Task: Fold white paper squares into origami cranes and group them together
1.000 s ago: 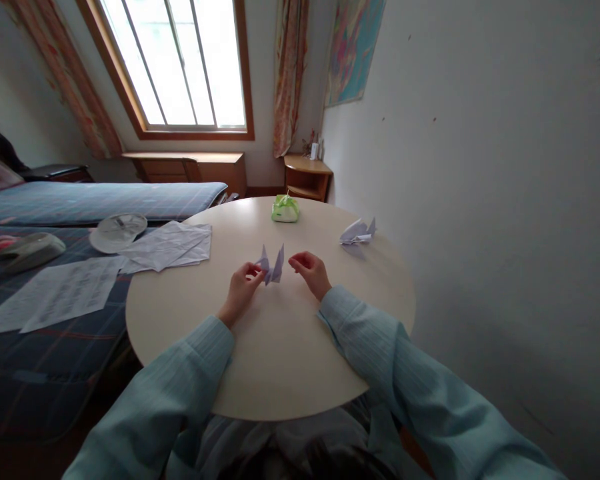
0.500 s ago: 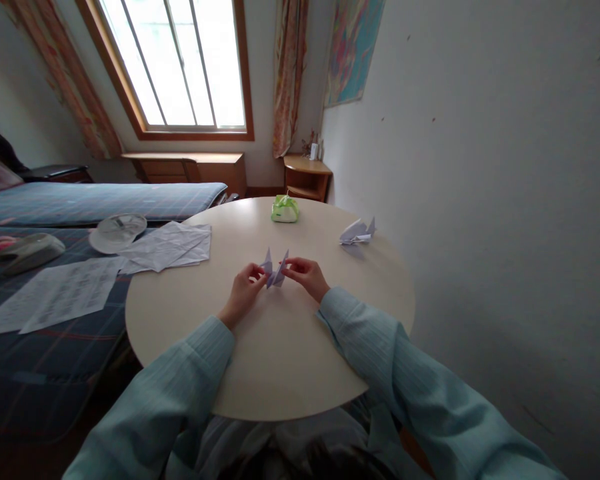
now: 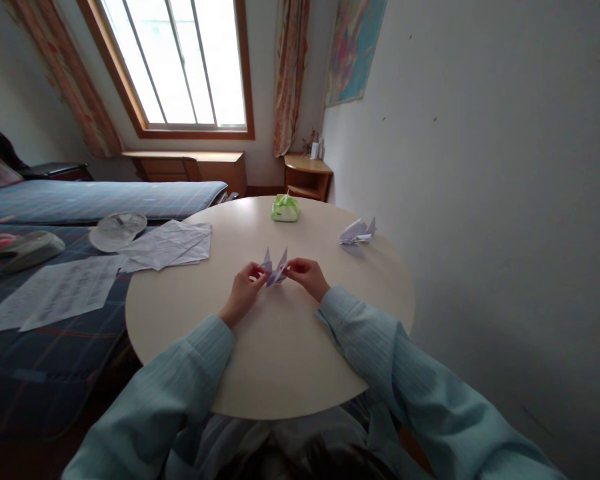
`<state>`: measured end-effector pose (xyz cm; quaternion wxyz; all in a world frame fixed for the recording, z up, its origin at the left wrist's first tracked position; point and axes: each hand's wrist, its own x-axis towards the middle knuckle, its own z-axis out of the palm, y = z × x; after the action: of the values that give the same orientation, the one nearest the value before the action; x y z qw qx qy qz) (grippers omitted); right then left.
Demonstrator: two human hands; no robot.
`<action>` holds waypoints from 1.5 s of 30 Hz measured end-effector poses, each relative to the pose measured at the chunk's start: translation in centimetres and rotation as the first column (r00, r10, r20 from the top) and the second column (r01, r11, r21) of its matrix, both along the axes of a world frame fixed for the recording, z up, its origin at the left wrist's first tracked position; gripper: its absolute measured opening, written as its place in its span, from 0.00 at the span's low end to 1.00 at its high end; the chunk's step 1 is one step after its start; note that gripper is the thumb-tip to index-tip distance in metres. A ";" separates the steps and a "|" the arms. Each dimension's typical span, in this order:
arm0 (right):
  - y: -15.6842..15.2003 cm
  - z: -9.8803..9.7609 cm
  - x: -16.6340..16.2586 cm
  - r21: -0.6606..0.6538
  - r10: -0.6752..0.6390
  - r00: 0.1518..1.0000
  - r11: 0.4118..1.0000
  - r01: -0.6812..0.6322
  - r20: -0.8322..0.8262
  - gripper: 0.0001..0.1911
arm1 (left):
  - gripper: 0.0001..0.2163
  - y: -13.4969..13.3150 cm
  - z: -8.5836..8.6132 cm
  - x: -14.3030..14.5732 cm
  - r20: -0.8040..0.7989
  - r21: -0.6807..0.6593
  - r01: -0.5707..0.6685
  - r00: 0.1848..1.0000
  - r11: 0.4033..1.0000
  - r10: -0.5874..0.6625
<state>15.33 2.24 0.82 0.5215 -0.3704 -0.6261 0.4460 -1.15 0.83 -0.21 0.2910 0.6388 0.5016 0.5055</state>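
Between my hands is a small piece of folded pale paper (image 3: 276, 273), with two pointed flaps standing up, over the middle of the round table (image 3: 280, 360). My left hand (image 3: 247, 285) pinches its left side between thumb and fingers. On the other side, my right hand (image 3: 309, 275) is closed on the right flap, fingertips pressed together. Farther off to the right lies another folded white paper figure (image 3: 356, 233), apart from both hands.
A green and white tissue pack (image 3: 285, 209) stands at the table's far side. Loose white papers (image 3: 173, 245) overlap the table's left edge and the bed (image 3: 100, 340). A white hat (image 3: 117, 232) rests on the bed. The wall (image 3: 480, 233) runs close along the right.
The right flap of the folded paper has shifted slightly as my right hand handles it. Both hands stay in nearly the same place.
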 end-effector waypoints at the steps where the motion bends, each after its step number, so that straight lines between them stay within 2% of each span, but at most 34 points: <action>1: 0.0 0.0 0.0 -0.005 0.007 1.000 1.000 -0.007 -0.008 0.17 | 0.07 0.0 0.0 0.0 0.002 0.000 -0.006 1.000 1.000 0.006; 8: -0.4 0.4 0.0 -0.125 0.126 0.988 0.983 -0.136 -0.089 0.18 | 0.06 -0.1 0.2 0.0 0.020 -0.012 -0.048 0.999 0.999 0.049; 18: -0.4 0.6 0.1 -0.176 0.115 0.984 0.975 -0.139 -0.139 0.16 | 0.07 -0.1 0.1 0.0 -0.004 -0.006 0.000 1.000 1.000 0.000; 29: -0.4 0.8 0.3 -0.215 0.146 0.976 0.960 -0.179 -0.163 0.23 | 0.06 0.0 0.1 0.0 0.011 0.000 -0.006 1.000 1.000 0.006; 38: -0.5 0.8 0.1 -0.175 0.149 0.978 0.969 -0.175 -0.149 0.16 | 0.06 -0.1 0.3 0.0 -0.011 0.014 -0.041 0.999 0.999 0.041; 45: -0.3 0.5 -0.1 -0.167 0.169 0.971 0.966 -0.197 -0.168 0.16 | 0.06 0.0 0.3 0.0 -0.001 0.003 -0.019 1.000 1.000 0.019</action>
<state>15.25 1.90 1.31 0.4882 -0.3220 -0.5722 0.5750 -1.12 0.79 0.11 0.2850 0.6347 0.5072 0.5086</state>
